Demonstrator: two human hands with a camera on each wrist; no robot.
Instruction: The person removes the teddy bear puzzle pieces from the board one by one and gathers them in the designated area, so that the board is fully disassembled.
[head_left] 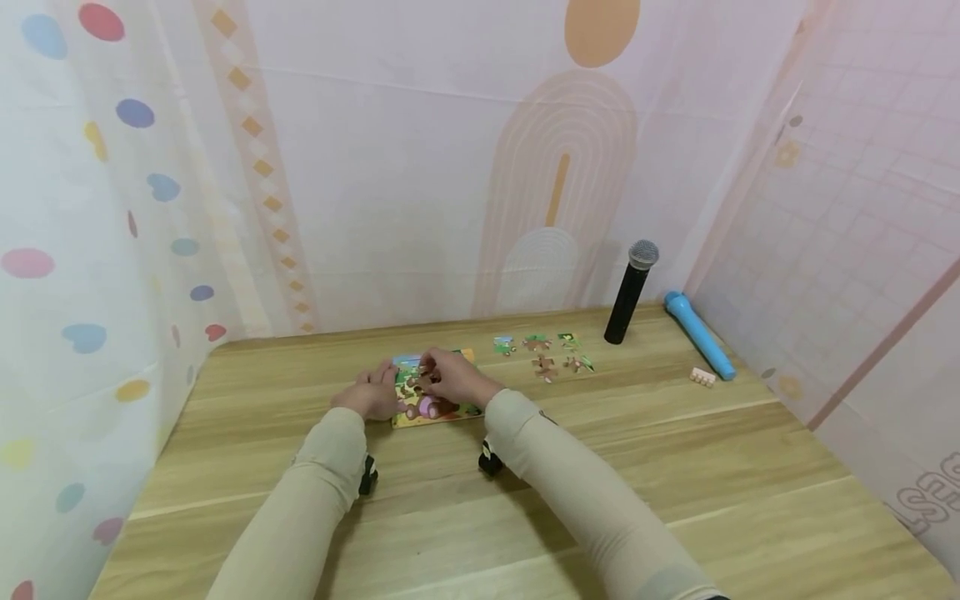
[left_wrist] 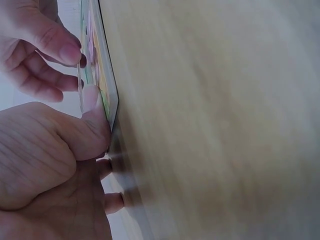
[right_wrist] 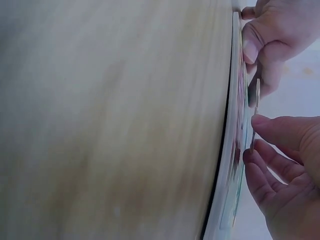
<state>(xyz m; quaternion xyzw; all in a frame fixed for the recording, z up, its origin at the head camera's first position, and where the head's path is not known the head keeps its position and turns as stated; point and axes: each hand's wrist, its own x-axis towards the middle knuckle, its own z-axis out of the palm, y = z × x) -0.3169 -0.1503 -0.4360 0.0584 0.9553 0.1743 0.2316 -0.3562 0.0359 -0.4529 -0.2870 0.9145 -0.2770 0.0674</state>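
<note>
A colourful jigsaw puzzle board with cartoon animals lies flat on the wooden table. Over its upper middle, my right hand pinches a thin puzzle piece between thumb and fingertips. The right wrist view has that piece edge-on, close above the board's face. My left hand rests at the board's left side. Its thumb presses on the board near a corner, while other fingertips touch the table beside the edge. Part of the picture is hidden under both hands.
Several loose puzzle pieces lie to the right of the board. Farther right, a black microphone stands upright, near a blue microphone-shaped stick and a small pale toy block. A patterned curtain hangs behind the table.
</note>
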